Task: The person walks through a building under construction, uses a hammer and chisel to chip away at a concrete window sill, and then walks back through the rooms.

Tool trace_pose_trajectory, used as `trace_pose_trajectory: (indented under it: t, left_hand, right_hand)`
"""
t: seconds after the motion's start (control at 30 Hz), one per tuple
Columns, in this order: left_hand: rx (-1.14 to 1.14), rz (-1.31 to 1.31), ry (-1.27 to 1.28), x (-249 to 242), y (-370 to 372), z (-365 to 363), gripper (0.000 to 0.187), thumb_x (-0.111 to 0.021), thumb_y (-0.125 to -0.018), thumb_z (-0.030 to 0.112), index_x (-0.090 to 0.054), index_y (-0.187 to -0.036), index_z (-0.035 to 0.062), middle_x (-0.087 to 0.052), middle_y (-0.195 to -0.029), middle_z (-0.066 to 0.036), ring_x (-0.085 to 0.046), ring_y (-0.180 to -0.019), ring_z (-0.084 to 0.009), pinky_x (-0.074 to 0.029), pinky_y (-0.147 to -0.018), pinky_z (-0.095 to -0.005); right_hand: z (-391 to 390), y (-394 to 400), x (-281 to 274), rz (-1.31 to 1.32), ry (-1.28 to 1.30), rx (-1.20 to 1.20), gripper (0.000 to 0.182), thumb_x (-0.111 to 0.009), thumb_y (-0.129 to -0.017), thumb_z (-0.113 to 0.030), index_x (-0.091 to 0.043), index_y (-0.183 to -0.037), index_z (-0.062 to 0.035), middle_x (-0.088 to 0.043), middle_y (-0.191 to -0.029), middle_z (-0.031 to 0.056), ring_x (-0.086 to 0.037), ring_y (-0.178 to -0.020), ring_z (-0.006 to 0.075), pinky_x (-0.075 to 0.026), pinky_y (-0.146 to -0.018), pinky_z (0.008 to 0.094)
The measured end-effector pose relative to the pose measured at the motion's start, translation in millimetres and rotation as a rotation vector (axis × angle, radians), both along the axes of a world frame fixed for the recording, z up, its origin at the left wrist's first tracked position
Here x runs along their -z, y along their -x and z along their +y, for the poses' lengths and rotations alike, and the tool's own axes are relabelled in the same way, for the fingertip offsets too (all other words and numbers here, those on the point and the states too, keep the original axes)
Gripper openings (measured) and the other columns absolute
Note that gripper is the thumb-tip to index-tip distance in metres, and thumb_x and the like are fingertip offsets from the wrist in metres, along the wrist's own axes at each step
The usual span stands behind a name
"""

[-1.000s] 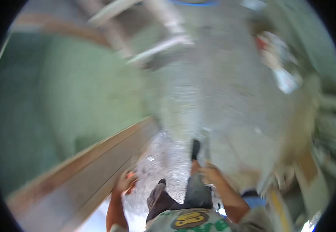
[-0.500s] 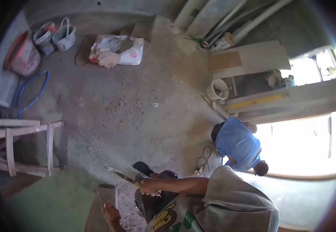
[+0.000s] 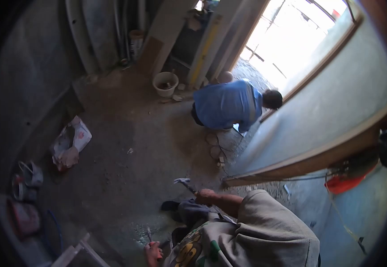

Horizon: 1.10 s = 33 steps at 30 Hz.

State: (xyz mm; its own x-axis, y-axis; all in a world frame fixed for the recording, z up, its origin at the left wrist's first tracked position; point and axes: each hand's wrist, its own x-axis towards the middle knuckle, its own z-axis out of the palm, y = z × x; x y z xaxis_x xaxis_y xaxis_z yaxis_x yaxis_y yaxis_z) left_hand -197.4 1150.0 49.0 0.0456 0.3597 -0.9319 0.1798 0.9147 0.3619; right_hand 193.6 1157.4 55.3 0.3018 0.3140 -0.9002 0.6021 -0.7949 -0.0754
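Gripping with closed fingers, the right hand [image 3: 206, 196] held the hammer [image 3: 187, 184] above the floor [image 3: 118, 191], long axis slanting head-first toward the view's upper left, while the left hand [image 3: 151, 253] clasped a tool [image 3: 149, 235], shaft pointing up the view.

Your right hand [image 3: 206, 196] grips a hammer [image 3: 187, 184] while your left hand [image 3: 152, 254] holds a slim red-handled tool [image 3: 149, 234].

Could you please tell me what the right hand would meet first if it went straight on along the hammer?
Ahead of the right hand and its hammer, the way looks free over the floor at first; the torn bag lies farther off, near that line. The hand's height above the floor is unclear.
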Motion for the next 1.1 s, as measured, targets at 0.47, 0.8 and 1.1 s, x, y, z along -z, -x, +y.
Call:
trace_pose_trajectory:
  t: [0.47, 0.8, 1.1]
  left_hand:
    - [0.542, 0.130, -0.461, -55.0, -93.1, 68.6, 0.030, -0.071, -0.075, 0.023, -0.057, -0.090, 0.0009, -0.060, -0.065, -0.009, -0.059, -0.049, -0.0155, -0.047, -0.040, -0.0294]
    - [0.216, 0.062, -0.299, 22.6, -69.2, 91.5, 0.022, -0.066, -0.079, 0.023, -0.054, -0.084, 0.0054, -0.051, -0.059, -0.004, -0.051, -0.044, -0.0136, -0.039, -0.035, -0.0298]
    - [0.293, 0.042, -0.336, 78.8, -100.0, 201.9, 0.022, -0.066, -0.080, 0.026, -0.055, -0.082, 0.0067, -0.051, -0.058, -0.005, -0.050, -0.043, -0.0143, -0.038, -0.035, -0.0308]
  right_hand:
    - [-150.2, -88.8, 76.2, 0.130, 0.032, 0.223, 0.016, -0.066, -0.073, -0.024, -0.066, -0.071, -0.0086, -0.061, -0.064, 0.0048, -0.057, -0.056, 0.0150, -0.047, -0.050, 0.0306]
    - [10.5, -109.8, 16.6, 0.023, 0.000, -0.002, 0.028, -0.062, -0.072, -0.026, -0.070, -0.093, -0.0090, -0.069, -0.084, 0.0056, -0.066, -0.074, 0.0174, -0.052, -0.065, 0.0327]
    - [167.6, -158.5, 60.1, 0.379, -0.096, 0.096, 0.016, -0.062, -0.072, -0.023, -0.068, -0.083, -0.0127, -0.063, -0.072, 0.0030, -0.059, -0.059, 0.0193, -0.047, -0.050, 0.0351]
